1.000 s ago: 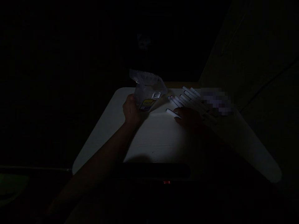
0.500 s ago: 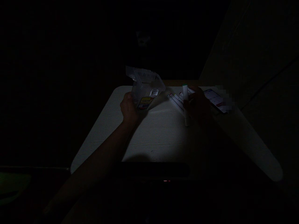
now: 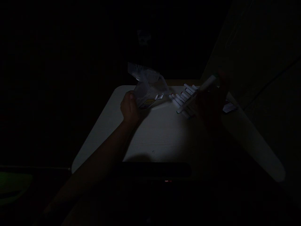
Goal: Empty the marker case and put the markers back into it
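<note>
Dimly lit white table [image 3: 152,135]: left hand [image 3: 130,108] grips the open clear plastic case [image 3: 144,89] at the table's 11 o'clock, while right hand [image 3: 210,99] holds a tilted, green-ended white marker [image 3: 208,83] at 1 o'clock, near loose markers [image 3: 184,95].

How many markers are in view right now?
About 8: one marker in the right hand, and about seven other markers grouped on the table, right of the clear box. The right hand may hide more.
</note>
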Demonstrator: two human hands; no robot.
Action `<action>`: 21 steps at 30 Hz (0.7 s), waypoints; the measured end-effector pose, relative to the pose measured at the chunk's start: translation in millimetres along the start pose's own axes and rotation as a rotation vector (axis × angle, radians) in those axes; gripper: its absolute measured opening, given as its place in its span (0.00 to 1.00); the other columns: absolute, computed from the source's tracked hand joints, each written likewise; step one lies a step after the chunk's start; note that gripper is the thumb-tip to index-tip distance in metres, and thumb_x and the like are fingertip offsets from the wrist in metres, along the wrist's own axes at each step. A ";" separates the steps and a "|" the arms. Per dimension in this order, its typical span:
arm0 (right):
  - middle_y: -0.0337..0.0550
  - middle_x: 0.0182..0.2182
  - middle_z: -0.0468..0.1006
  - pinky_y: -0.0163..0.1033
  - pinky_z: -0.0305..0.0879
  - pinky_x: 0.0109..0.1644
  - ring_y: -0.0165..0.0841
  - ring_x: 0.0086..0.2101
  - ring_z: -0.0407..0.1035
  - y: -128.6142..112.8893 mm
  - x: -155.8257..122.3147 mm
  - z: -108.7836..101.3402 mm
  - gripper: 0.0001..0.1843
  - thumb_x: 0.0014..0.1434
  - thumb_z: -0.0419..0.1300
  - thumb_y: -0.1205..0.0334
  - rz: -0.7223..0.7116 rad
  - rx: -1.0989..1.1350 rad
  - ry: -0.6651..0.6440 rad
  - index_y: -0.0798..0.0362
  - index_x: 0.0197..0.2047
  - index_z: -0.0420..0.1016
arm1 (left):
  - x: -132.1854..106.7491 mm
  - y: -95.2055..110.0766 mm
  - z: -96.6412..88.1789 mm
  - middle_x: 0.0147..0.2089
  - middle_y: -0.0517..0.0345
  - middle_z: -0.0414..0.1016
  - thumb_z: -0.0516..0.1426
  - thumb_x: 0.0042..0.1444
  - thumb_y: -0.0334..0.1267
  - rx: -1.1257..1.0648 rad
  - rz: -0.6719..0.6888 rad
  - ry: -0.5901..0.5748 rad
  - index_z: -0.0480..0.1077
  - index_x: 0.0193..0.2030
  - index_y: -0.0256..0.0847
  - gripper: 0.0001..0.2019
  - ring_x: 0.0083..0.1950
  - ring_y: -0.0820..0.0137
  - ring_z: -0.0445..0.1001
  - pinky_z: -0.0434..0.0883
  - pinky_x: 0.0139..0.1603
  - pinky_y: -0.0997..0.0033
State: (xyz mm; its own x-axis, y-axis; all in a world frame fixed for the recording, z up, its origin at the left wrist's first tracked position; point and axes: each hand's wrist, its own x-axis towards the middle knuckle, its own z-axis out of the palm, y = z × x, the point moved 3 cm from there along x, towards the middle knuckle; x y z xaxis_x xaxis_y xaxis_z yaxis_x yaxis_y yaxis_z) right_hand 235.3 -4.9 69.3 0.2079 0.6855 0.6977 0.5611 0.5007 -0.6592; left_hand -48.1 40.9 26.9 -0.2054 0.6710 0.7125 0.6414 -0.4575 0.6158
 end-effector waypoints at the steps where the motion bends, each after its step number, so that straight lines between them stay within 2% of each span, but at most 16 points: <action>1: 0.55 0.56 0.66 0.37 0.71 0.32 0.36 0.41 0.74 4.7 1.1 -1.4 0.38 0.56 0.54 0.65 -0.030 0.040 0.092 0.46 0.66 0.41 | 0.0 1.3 -0.4 0.41 0.46 0.76 0.33 0.63 0.65 0.015 0.014 -0.003 0.71 0.45 0.37 0.37 0.42 0.59 0.74 0.69 0.41 0.58; 3: 0.54 0.56 0.66 0.38 0.71 0.31 0.37 0.42 0.73 12.8 3.0 -4.5 0.36 0.55 0.56 0.63 -0.088 0.088 0.216 0.45 0.65 0.46 | -0.4 3.0 -0.5 0.42 0.45 0.76 0.33 0.64 0.62 0.026 0.042 -0.017 0.71 0.45 0.37 0.36 0.44 0.59 0.75 0.69 0.43 0.58; 5: 0.54 0.56 0.66 0.41 0.74 0.34 0.40 0.46 0.73 19.3 5.0 -9.0 0.36 0.57 0.57 0.59 -0.100 0.115 0.261 0.46 0.65 0.46 | -1.3 3.0 0.0 0.43 0.44 0.76 0.34 0.65 0.61 0.021 0.063 -0.033 0.71 0.47 0.36 0.35 0.45 0.58 0.74 0.68 0.45 0.57; 8: 0.55 0.53 0.66 0.47 0.76 0.37 0.42 0.47 0.73 25.5 7.8 -18.4 0.37 0.60 0.55 0.54 -0.069 0.171 0.237 0.46 0.67 0.41 | -2.8 0.7 1.2 0.45 0.45 0.76 0.34 0.64 0.62 0.013 0.062 -0.051 0.70 0.47 0.39 0.34 0.47 0.58 0.73 0.68 0.48 0.57; 11: 0.54 0.51 0.66 0.49 0.77 0.37 0.39 0.42 0.75 27.4 9.4 -26.6 0.35 0.63 0.52 0.52 -0.083 0.213 0.196 0.44 0.66 0.35 | -3.5 -1.3 2.1 0.45 0.46 0.76 0.34 0.63 0.63 0.002 0.045 -0.073 0.70 0.47 0.42 0.33 0.48 0.56 0.73 0.67 0.50 0.55; 12: 0.54 0.51 0.66 0.49 0.77 0.37 0.38 0.40 0.76 26.8 9.5 -28.0 0.34 0.63 0.52 0.52 -0.100 0.212 0.198 0.43 0.65 0.35 | -3.6 -1.4 2.1 0.44 0.46 0.76 0.34 0.63 0.63 -0.005 0.043 -0.074 0.69 0.47 0.43 0.32 0.48 0.55 0.73 0.67 0.50 0.54; 15: 0.50 0.50 0.67 0.49 0.77 0.39 0.35 0.38 0.75 19.8 7.8 -25.7 0.29 0.63 0.54 0.55 -0.143 0.211 0.241 0.44 0.60 0.41 | -3.5 -0.7 1.4 0.45 0.45 0.75 0.35 0.63 0.63 -0.025 0.040 -0.072 0.69 0.48 0.42 0.32 0.49 0.56 0.73 0.67 0.51 0.56; 19: 0.43 0.41 0.69 0.45 0.76 0.39 0.32 0.36 0.75 -3.1 1.0 -13.3 0.24 0.62 0.55 0.57 -0.197 0.269 0.279 0.46 0.56 0.45 | -3.2 0.6 1.1 0.45 0.44 0.74 0.35 0.64 0.62 -0.014 0.045 -0.088 0.69 0.48 0.39 0.33 0.49 0.58 0.73 0.67 0.52 0.57; 21: 0.41 0.39 0.70 0.43 0.76 0.39 0.31 0.36 0.75 -15.6 -3.0 -8.1 0.22 0.62 0.56 0.58 -0.161 0.275 0.256 0.48 0.54 0.49 | -3.1 1.0 0.8 0.46 0.45 0.74 0.34 0.64 0.62 0.000 0.045 -0.081 0.69 0.48 0.39 0.33 0.50 0.58 0.73 0.67 0.52 0.58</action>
State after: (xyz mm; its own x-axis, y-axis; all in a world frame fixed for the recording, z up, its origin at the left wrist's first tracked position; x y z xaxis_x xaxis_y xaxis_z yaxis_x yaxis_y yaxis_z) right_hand 232.5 -19.0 79.8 0.3472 0.4499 0.8228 0.3753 0.7374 -0.5616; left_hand -46.2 38.9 25.1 -0.1161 0.6948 0.7098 0.6488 -0.4880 0.5838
